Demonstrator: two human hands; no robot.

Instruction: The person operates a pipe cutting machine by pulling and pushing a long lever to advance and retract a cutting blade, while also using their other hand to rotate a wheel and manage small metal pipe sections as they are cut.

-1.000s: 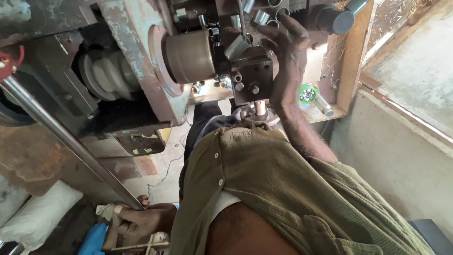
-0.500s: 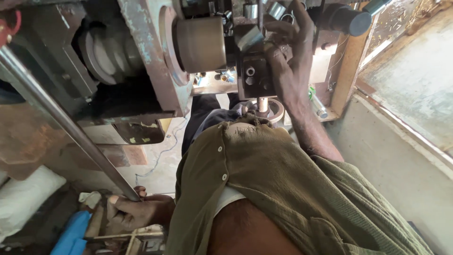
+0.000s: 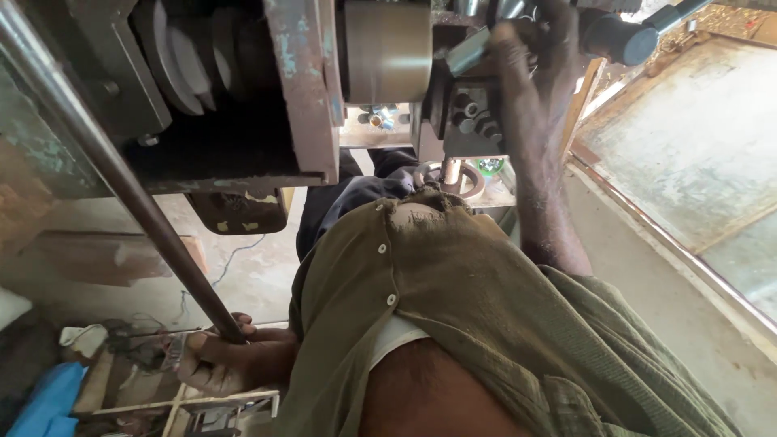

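My right hand (image 3: 530, 89) is raised to the lathe's tool post (image 3: 473, 121), a dark block with several bolt heads. Its blurred fingers close around a shiny metal wrench handle (image 3: 471, 50) on top of the post. To the left of the post is the round steel chuck (image 3: 387, 50). My left hand (image 3: 220, 362) hangs low at the bottom left, fingers curled against a cluttered wooden rack (image 3: 190, 405). A long steel bar (image 3: 121, 182) crosses in front of it and hides what it holds. My olive shirt (image 3: 486, 324) fills the middle.
The lathe headstock with its stepped pulleys (image 3: 194, 57) sits at the top left. A black knob lever (image 3: 623, 36) sticks out past the tool post. A blue object (image 3: 44, 400) and wires lie at the bottom left. A concrete ledge (image 3: 704, 146) runs along the right.
The view has swung in closer to the lathe. My right hand has shifted on the wrench at the tool post and is blurred with motion. My left hand stays low by the rack.
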